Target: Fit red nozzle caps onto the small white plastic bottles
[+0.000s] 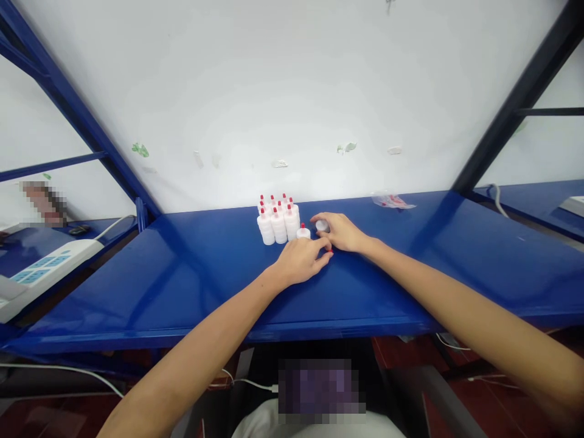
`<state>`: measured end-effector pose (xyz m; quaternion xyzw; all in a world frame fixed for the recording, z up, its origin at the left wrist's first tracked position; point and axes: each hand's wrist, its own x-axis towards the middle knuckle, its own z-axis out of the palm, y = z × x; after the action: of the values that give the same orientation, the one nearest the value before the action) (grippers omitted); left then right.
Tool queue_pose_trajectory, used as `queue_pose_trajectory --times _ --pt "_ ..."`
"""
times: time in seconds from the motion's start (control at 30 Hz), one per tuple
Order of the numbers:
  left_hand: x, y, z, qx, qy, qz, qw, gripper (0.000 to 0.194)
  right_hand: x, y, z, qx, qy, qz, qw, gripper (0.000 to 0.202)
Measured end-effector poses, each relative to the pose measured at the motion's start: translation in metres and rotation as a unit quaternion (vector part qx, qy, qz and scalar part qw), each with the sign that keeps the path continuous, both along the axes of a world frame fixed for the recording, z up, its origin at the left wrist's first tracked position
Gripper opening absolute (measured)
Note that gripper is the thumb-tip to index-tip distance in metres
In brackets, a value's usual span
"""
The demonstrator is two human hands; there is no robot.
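Note:
Several white bottles with red tips (279, 226) stand upright in a tight group on the blue table (219, 292). One more white bottle (303, 233) stands just to their right, its lower part hidden behind my left hand (303, 260). My left hand is closed in a pinch, and a small red tip (331, 250) shows at its fingertips. My right hand (340, 232) is curled round a white bottle (322, 225), whose round end shows between thumb and fingers. Both hands nearly touch.
A clear plastic bag with red marks (393, 201) lies by the wall at the back right. At the left is a white power strip (50, 267) beyond the blue frame post (142, 213). A dark post (506, 103) rises at the right.

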<state>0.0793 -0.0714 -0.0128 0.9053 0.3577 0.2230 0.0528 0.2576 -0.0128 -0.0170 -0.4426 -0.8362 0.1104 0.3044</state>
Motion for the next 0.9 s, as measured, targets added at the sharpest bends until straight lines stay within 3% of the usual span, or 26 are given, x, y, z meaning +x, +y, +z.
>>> queue_pose_trajectory --times 0.23,0.33,0.4,0.6,0.9 --pt "-0.009 0.010 0.003 0.070 -0.182 0.067 0.979 0.020 -0.002 -0.003 0.007 0.082 0.051 -0.022 0.995 0.030" --pt "-0.013 0.016 0.001 0.080 -0.216 0.071 0.971 0.019 -0.004 -0.013 0.016 0.132 0.054 -0.037 0.989 0.025" --pt "-0.014 0.017 0.000 0.076 -0.231 0.059 0.968 0.019 -0.005 -0.019 0.021 0.144 0.061 -0.013 0.988 0.021" --pt "-0.013 0.015 0.001 0.091 -0.270 0.016 0.958 0.024 -0.010 -0.029 0.023 0.080 0.065 0.068 0.992 0.027" --pt "-0.015 0.016 0.001 0.086 -0.233 0.004 0.969 0.022 -0.010 -0.032 0.022 0.057 0.103 0.141 0.983 0.019"
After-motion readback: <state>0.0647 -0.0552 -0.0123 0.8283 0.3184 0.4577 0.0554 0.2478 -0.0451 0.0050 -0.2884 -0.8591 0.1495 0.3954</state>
